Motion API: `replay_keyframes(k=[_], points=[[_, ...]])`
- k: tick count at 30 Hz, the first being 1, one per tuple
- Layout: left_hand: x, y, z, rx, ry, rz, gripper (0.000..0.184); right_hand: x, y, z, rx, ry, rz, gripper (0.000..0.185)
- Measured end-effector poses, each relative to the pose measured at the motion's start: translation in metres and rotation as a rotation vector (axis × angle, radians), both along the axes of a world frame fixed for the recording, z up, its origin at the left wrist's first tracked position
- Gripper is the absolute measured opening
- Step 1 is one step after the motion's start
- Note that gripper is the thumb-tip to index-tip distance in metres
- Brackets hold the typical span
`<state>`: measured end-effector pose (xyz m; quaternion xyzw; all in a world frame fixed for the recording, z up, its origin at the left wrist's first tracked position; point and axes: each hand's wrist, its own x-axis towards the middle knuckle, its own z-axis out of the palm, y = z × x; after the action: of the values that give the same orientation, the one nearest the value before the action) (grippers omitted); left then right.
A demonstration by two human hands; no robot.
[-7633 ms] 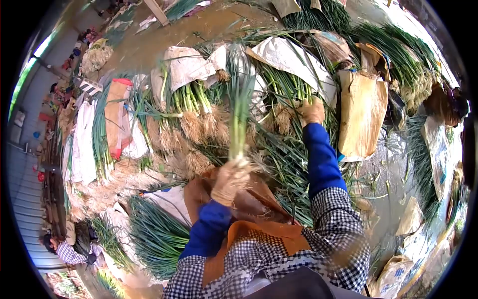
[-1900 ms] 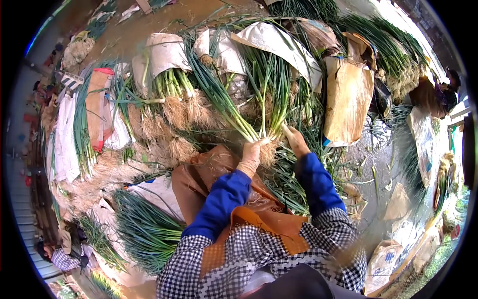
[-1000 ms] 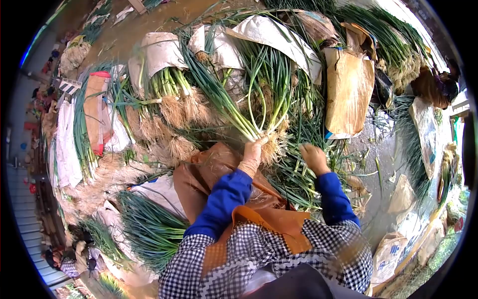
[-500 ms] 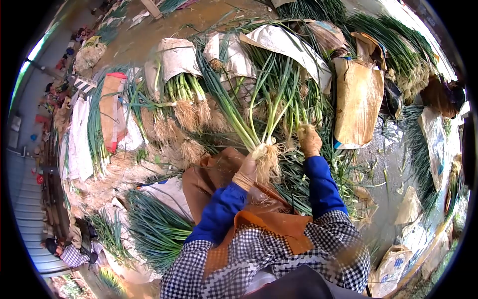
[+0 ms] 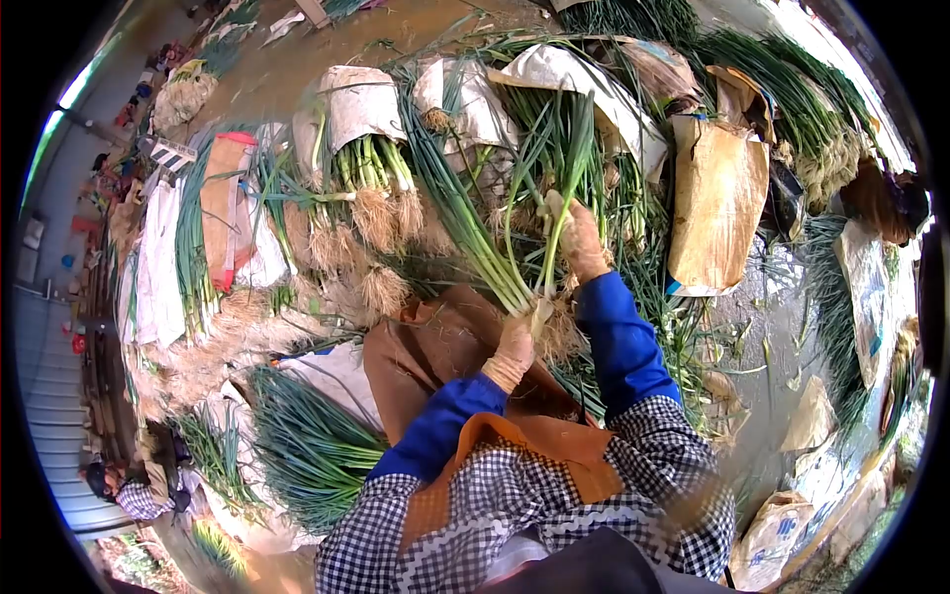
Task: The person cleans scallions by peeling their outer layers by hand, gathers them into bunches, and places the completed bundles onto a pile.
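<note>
My left hand [image 5: 514, 348], in a pale glove, is closed around the root end of a small bunch of green onions [image 5: 482, 259]. Their stalks fan up and away from me, and shaggy roots [image 5: 561, 335] hang at the right of the grip. Higher up, my right hand [image 5: 582, 241] has its fingers closed on the leafy part of a green onion stalk at the right side of the same bunch. Its fingertips partly hide that stalk. Beneath both hands lie a brown apron [image 5: 435, 342] and loose green leaves.
Bundles of green onions with thick roots [image 5: 374, 218] lie ahead under white sacking [image 5: 362, 107]. A tan sack [image 5: 717, 208] lies to the right on wet ground. Another leafy pile [image 5: 312, 445] is at my left. Someone in a checked top [image 5: 142, 500] is at the lower left.
My right hand has moved up and left from beside the bunch onto one of its stalks. My left hand has shifted slightly right and down with the bunch.
</note>
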<state>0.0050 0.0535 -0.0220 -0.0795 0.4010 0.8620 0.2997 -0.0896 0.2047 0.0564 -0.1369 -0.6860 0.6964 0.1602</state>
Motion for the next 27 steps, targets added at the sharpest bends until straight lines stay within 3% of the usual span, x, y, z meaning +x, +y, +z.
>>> replay_keyframes(k=[1,3,5,6,8,9,11,12,13,15,16,17,19,20,21,23,25,27], points=[[0.000,0.004,0.002,-0.087,0.082,0.020,0.033,0.000,0.008,-0.013,0.868,-0.327,-0.110,0.035],[0.003,0.007,-0.019,-0.189,0.050,0.069,0.028,0.007,0.018,-0.023,0.978,-0.631,0.097,0.042],[0.009,0.013,-0.017,-0.185,-0.042,0.163,0.021,0.024,0.023,-0.051,0.953,-0.575,-0.074,0.045],[0.012,0.012,-0.026,-0.209,-0.019,0.138,0.020,0.024,0.035,-0.100,0.720,-0.462,-0.165,0.046],[0.012,0.014,-0.018,-0.184,-0.041,0.096,0.018,0.037,0.037,-0.088,0.647,-0.473,-0.188,0.049],[0.013,0.014,-0.017,-0.181,-0.041,0.090,0.018,0.039,0.040,-0.079,-0.149,-0.366,0.013,0.046],[0.014,0.013,-0.011,-0.146,0.014,-0.012,0.025,0.040,0.027,-0.055,-0.865,-0.068,0.012,0.043],[0.011,0.011,-0.006,0.126,-0.240,-0.056,0.028,0.036,0.029,-0.069,-1.107,0.054,0.070,0.040],[0.012,0.014,-0.002,0.250,-0.438,0.023,0.033,0.029,0.028,-0.070,-1.112,0.126,0.251,0.035],[0.004,0.001,0.013,0.853,-0.417,-0.355,0.036,0.010,0.017,-0.072,-1.180,0.368,0.489,0.029],[0.007,0.001,0.025,0.748,-0.422,-0.256,0.039,0.003,0.005,-0.076,-1.162,0.080,0.127,0.029],[0.006,0.000,0.022,0.841,-0.402,-0.257,0.040,0.004,-0.009,-0.066,-1.146,0.084,0.145,0.029],[0.001,-0.008,0.005,0.814,-0.402,-0.195,0.037,-0.013,-0.021,-0.078,-0.672,-0.082,-0.034,0.040],[-0.004,-0.016,-0.018,0.872,-0.346,-0.363,0.034,-0.016,-0.028,-0.096,-0.070,0.092,-0.245,0.040],[-0.005,-0.016,-0.026,0.894,-0.428,-0.186,0.033,-0.008,-0.033,-0.096,0.132,-0.051,-0.327,0.038],[-0.007,-0.015,-0.026,0.736,-0.388,-0.040,0.033,0.037,-0.032,-0.083,0.191,-0.237,-0.036,0.036],[-0.008,-0.019,-0.015,0.760,-0.428,0.012,0.031,0.102,-0.041,-0.021,-0.210,-0.309,0.215,0.035],[-0.013,-0.020,0.000,0.708,-0.400,0.004,0.029,0.156,-0.013,-0.020,-0.120,-0.493,0.365,0.034]])
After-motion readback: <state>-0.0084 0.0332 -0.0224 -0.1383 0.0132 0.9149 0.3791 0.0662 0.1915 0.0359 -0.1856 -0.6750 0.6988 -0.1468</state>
